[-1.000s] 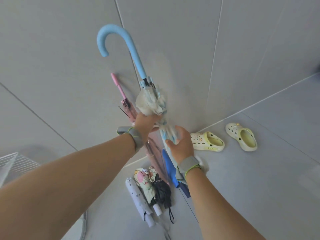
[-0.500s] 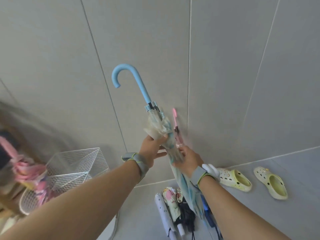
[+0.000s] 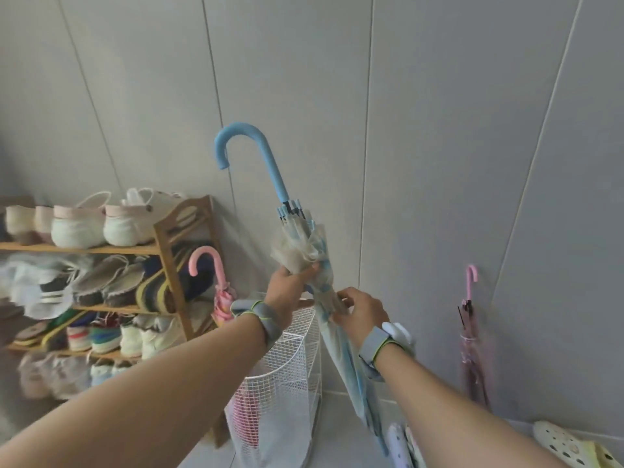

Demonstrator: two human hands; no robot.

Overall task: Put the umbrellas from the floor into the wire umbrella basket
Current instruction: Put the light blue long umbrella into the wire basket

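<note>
Left hand: the left hand grips the bunched upper canopy of the blue-handled umbrella, with its fingers curled round the fabric.
Right hand: the right hand is just below and to the right of the left hand. Its fingers are closed round the narrower rolled part of the same canopy.
Blue-handled umbrella: it is held nearly upright and slightly tilted, with the crook handle above both hands. The lower canopy runs down under the right wrist and stays outside the basket. The tip is too blurred to make out.
Wire umbrella basket: the white wire umbrella basket stands directly beneath the left wrist, which hides part of its rim. It is just left of the held umbrella's lower canopy.
Pink umbrella: the pink umbrella stands in the basket, left of the left hand, handle up.
Clear pink umbrella: the clear pink umbrella leans on the wall, well right of the right hand.
Dotted folding umbrella: the dotted folding umbrella lies on the floor beneath the right forearm, partly hidden.
Shoe rack: the wooden shoe rack stands far left of the left hand, its shelves full of shoes.
Yellow clog: the yellow clog lies on the floor, right of the right forearm.
</note>
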